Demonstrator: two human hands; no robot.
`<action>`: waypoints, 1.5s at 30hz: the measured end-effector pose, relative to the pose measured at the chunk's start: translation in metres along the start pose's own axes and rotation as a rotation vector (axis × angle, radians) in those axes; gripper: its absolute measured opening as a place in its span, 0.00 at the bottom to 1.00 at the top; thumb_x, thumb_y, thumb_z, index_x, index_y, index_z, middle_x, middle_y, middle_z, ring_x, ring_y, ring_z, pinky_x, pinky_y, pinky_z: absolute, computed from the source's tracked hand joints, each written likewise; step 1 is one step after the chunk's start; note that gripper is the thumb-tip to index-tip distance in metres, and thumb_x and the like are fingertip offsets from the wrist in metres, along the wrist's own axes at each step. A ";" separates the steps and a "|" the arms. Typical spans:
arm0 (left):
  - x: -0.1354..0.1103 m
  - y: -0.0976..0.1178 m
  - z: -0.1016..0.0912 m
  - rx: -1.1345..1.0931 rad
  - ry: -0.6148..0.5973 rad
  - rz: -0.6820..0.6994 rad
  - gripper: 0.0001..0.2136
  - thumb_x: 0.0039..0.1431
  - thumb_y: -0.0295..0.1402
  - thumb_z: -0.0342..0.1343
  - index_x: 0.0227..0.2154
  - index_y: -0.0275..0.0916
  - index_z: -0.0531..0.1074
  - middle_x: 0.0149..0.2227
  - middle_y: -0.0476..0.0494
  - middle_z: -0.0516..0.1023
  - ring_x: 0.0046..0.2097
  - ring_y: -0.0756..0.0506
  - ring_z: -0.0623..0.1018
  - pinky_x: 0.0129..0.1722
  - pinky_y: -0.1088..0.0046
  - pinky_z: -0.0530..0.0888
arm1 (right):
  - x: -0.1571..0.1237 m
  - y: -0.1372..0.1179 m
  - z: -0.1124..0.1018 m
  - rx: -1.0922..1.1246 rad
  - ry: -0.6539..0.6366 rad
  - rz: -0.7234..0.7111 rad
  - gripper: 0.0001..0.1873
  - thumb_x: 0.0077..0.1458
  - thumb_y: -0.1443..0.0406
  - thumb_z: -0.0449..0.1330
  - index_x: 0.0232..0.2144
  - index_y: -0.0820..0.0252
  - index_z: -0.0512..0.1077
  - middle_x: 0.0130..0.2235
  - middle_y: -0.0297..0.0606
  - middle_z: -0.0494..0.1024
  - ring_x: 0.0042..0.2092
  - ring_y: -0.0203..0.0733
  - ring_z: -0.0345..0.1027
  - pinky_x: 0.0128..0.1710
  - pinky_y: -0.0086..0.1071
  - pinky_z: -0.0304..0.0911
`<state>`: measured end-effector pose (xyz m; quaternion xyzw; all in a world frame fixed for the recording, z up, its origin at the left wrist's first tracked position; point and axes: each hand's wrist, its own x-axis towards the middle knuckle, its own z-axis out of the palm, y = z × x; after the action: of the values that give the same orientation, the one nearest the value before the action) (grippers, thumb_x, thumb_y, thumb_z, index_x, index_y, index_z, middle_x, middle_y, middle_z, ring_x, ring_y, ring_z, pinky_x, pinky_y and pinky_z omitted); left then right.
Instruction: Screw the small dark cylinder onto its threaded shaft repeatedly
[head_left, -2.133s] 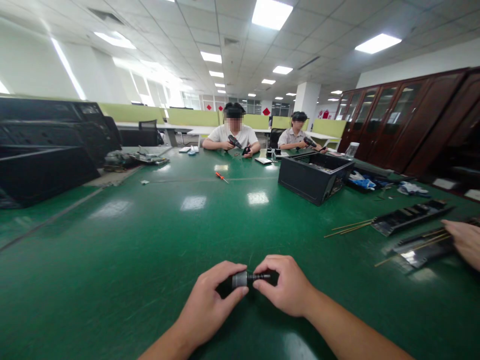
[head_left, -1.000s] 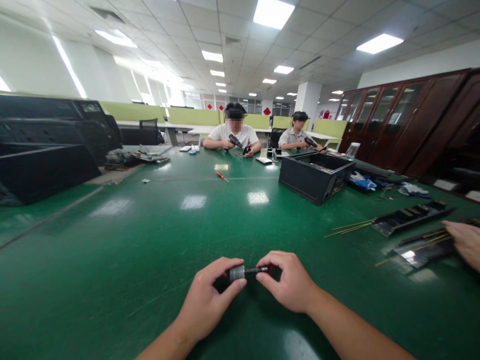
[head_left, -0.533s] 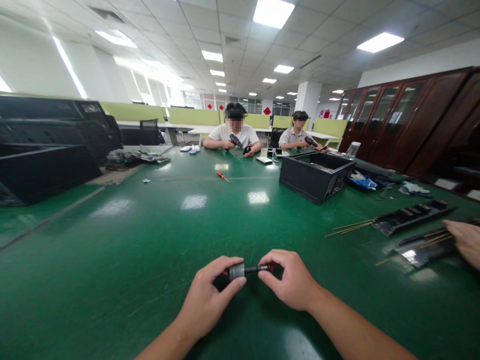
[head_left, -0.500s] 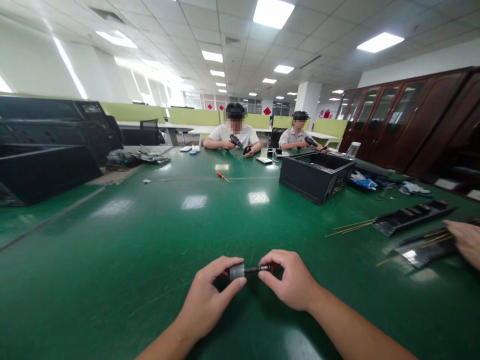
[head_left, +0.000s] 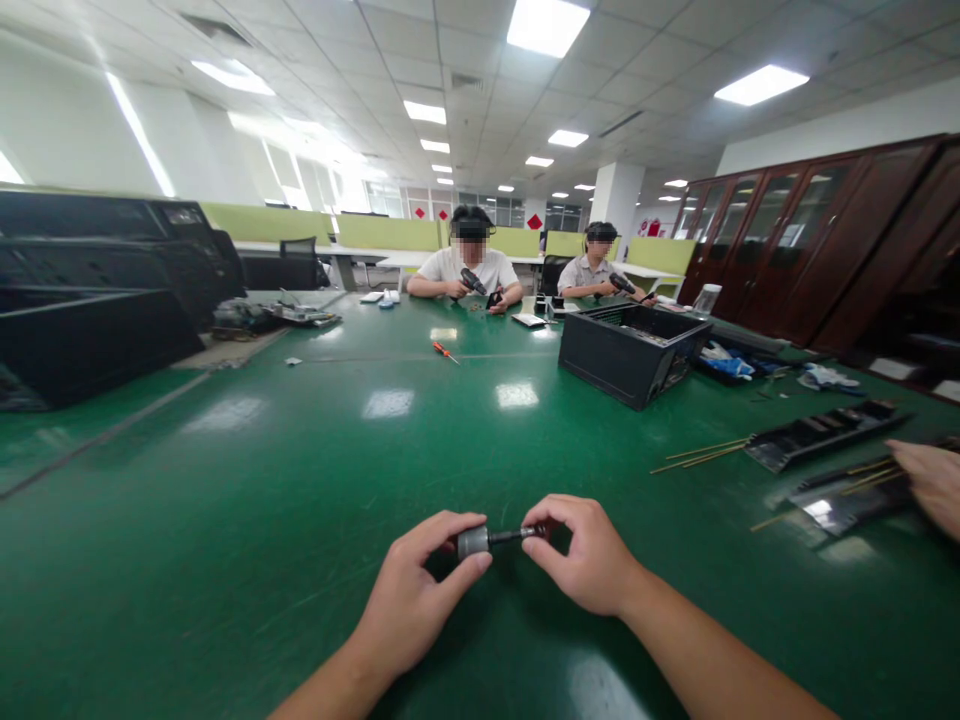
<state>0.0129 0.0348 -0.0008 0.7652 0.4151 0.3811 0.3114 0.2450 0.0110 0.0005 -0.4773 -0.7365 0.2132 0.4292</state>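
My left hand (head_left: pixel 431 585) pinches a small grey metal cylinder (head_left: pixel 473 541) between thumb and fingers, just above the green tabletop. A thin black rod (head_left: pixel 506 537) runs rightward out of the cylinder. At the rod's far end is a small dark tip piece with a metallic shine (head_left: pixel 531 531), pinched by the thumb and forefinger of my right hand (head_left: pixel 589 555). The cylinder, rod and tip lie roughly in one line, nearly level. What kind of part this is I cannot tell.
An orange screwdriver (head_left: pixel 445 352) lies farther up the table (head_left: pixel 322 430). Black computer cases stand at right (head_left: pixel 611 360) and left (head_left: pixel 90 350). Thin brass-coloured rods (head_left: pixel 697 457) lie by black trays (head_left: pixel 817 435); another person's hand (head_left: pixel 930 485) is there. Two people opposite hold power drills.
My right hand has shifted slightly right and up with the tip piece, and more of the black rod shows. My left hand has barely moved.
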 end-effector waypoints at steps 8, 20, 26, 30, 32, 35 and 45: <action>0.001 -0.001 -0.001 -0.003 0.004 -0.010 0.11 0.58 0.40 0.62 0.43 0.49 0.78 0.39 0.50 0.80 0.40 0.46 0.77 0.44 0.70 0.71 | 0.000 0.002 -0.002 0.004 0.015 -0.010 0.04 0.52 0.70 0.64 0.32 0.59 0.77 0.30 0.34 0.79 0.32 0.39 0.73 0.36 0.30 0.64; 0.000 0.000 -0.001 0.001 0.022 -0.036 0.12 0.57 0.42 0.62 0.43 0.47 0.79 0.40 0.48 0.81 0.42 0.44 0.78 0.44 0.68 0.72 | 0.003 0.008 -0.005 -0.015 0.065 0.039 0.03 0.52 0.69 0.63 0.32 0.59 0.77 0.30 0.35 0.79 0.32 0.40 0.73 0.36 0.31 0.64; 0.002 0.000 -0.001 0.001 0.019 -0.049 0.12 0.57 0.42 0.62 0.43 0.48 0.79 0.41 0.48 0.81 0.43 0.43 0.78 0.45 0.67 0.72 | 0.003 0.010 -0.009 0.012 0.067 0.015 0.03 0.52 0.68 0.62 0.31 0.60 0.76 0.30 0.35 0.79 0.33 0.40 0.72 0.36 0.31 0.64; 0.002 0.001 -0.002 -0.001 0.019 -0.066 0.13 0.57 0.43 0.62 0.44 0.47 0.79 0.43 0.47 0.81 0.44 0.42 0.79 0.47 0.66 0.73 | 0.005 0.026 -0.028 0.111 0.043 -0.008 0.03 0.49 0.66 0.63 0.27 0.60 0.75 0.28 0.36 0.77 0.32 0.39 0.70 0.36 0.31 0.63; 0.002 0.000 -0.001 -0.010 0.020 -0.085 0.14 0.56 0.43 0.62 0.44 0.46 0.79 0.43 0.46 0.81 0.44 0.41 0.79 0.47 0.65 0.73 | 0.007 0.042 -0.036 0.304 0.183 0.161 0.09 0.48 0.61 0.63 0.21 0.60 0.72 0.21 0.33 0.72 0.26 0.37 0.65 0.29 0.29 0.60; 0.005 -0.003 0.003 -0.120 0.027 -0.146 0.17 0.55 0.44 0.62 0.45 0.42 0.78 0.44 0.43 0.81 0.45 0.40 0.80 0.49 0.63 0.75 | 0.013 0.065 -0.037 0.369 0.297 0.270 0.20 0.56 0.56 0.49 0.16 0.56 0.63 0.13 0.29 0.60 0.17 0.34 0.52 0.18 0.28 0.48; 0.004 -0.013 -0.060 -0.331 0.254 -0.367 0.32 0.46 0.49 0.69 0.50 0.34 0.73 0.46 0.35 0.82 0.49 0.38 0.81 0.52 0.62 0.77 | 0.020 0.083 -0.019 0.381 0.319 0.384 0.27 0.58 0.45 0.50 0.16 0.54 0.56 0.12 0.27 0.57 0.15 0.33 0.48 0.17 0.29 0.46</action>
<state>-0.0412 0.0542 0.0208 0.5623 0.5145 0.4737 0.4414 0.3004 0.0649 -0.0413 -0.5463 -0.5031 0.3469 0.5728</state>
